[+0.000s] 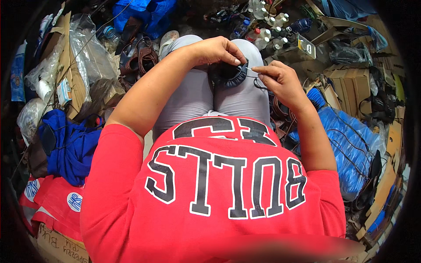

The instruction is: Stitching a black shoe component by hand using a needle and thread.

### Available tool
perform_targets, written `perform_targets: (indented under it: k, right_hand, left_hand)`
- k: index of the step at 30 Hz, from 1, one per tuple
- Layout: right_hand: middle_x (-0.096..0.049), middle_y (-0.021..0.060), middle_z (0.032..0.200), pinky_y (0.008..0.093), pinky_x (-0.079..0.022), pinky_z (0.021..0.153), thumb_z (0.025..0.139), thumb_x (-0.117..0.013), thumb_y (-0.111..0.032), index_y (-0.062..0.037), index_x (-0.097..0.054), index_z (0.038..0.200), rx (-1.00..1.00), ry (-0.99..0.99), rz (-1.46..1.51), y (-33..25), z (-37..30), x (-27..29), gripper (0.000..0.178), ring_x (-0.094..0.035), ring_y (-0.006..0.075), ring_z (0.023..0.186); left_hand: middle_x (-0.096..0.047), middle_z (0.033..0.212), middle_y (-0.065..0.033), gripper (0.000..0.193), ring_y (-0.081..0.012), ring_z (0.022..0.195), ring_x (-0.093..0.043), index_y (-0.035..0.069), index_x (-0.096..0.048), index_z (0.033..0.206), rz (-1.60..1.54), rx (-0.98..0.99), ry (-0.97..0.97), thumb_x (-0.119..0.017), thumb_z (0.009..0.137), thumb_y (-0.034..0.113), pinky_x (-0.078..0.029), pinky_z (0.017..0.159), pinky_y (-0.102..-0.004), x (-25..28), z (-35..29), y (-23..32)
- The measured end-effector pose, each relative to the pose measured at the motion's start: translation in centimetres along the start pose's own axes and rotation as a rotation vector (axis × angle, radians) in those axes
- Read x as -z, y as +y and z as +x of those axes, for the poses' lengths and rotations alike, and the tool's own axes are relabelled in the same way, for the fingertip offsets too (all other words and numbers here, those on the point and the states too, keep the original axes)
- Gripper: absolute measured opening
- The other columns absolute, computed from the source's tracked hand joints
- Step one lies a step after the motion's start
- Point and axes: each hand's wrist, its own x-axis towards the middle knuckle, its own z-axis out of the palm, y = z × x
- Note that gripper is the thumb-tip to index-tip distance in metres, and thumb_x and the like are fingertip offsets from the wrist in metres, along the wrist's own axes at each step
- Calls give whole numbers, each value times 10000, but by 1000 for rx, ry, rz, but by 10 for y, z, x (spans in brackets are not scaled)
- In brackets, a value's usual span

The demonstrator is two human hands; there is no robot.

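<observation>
Above my lap, my left hand (224, 51) pinches the rim of a dark, hollow piece with a gathered edge (229, 81), which looks like a shoe upper. It rests against my grey-trousered thighs. To its right, my right hand (280, 79) is closed, thumb against forefinger, on a thin pale needle (249, 69). The needle's far end meets the rim close to my left fingertips. A dark thread (258, 82) loops between the piece and my right hand. My left palm is hidden behind the back of the hand.
Several bottles (272, 33) stand beyond my knees. Brown leather shoe pieces (144, 57) lie at the left, near a blue cloth (70, 142). On the right are a blue plastic-wrapped bundle (346, 147) and cardboard (348, 83). A red bag (57, 199) sits at lower left.
</observation>
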Motion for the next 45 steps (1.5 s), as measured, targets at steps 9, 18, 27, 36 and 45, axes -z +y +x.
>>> perform_targets:
  k: [9,18,27,36,45]
  right_hand:
    - [-602,135,775,354,-480,679,756,-580,-99,-61,-691,921,-4,-17,-155,-16,9,-4,202,-598,280,727]
    - [-598,106,782,355,-469,663,776,-614,-111,-104,-699,901,128,27,-260,-9,11,-14,151,-595,267,723]
    - [-567,16,865,261,-427,718,803,-636,-80,-86,-699,963,-120,-252,429,45,30,-11,172,-523,109,799]
    - [-486,45,721,265,-430,611,745,-680,-79,-113,-694,953,13,-1,174,18,12,-22,212,-516,147,660]
    - [-511,82,729,365,-387,634,745,-646,-81,-171,-668,1050,252,234,-244,10,-17,-43,319,-508,252,653]
  left_hand:
    - [-669,936,-47,270,-107,857,-590,-3,-661,1030,26,43,2,-666,770,71,-456,813,-234,-1,0,4]
    - [-674,899,-32,245,-98,819,-587,18,-674,1009,118,12,-2,-678,781,107,-455,777,-227,2,12,0]
    - [-679,886,-32,230,-96,805,-590,26,-680,989,328,-71,-52,-691,767,82,-460,777,-243,5,17,-2]
    - [-598,896,-93,180,-180,834,-577,16,-604,942,719,-169,297,-541,778,-24,-451,765,-272,-6,-1,9]
    - [-521,713,-86,141,-222,763,-565,84,-682,881,804,-216,631,-621,769,23,-445,706,-316,-52,-74,-13]
